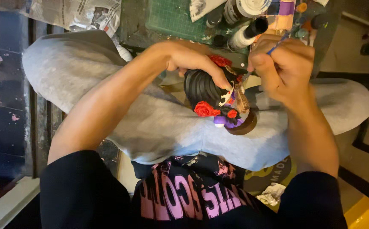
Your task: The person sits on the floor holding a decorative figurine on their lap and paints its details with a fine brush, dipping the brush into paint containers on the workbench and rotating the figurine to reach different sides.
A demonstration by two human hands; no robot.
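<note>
Head view, looking down at lap. Left hand (193, 59) wraps over the top of a small painted figurine (216, 95), fingers clamped on its dark ribbed hair; red flowers and a purple patch show on its lower side. Figurine sits above the grey-trousered thighs (159, 123), between both hands. Right hand (284, 70) is clenched around a thin blue-handled paintbrush (277, 44), bristle end angled toward the figurine's face. Beyond the knees: green cutting mat (171, 19), paint bottles (246, 36), crumpled newspaper (80, 12). Black sleeves in the foreground.
</note>
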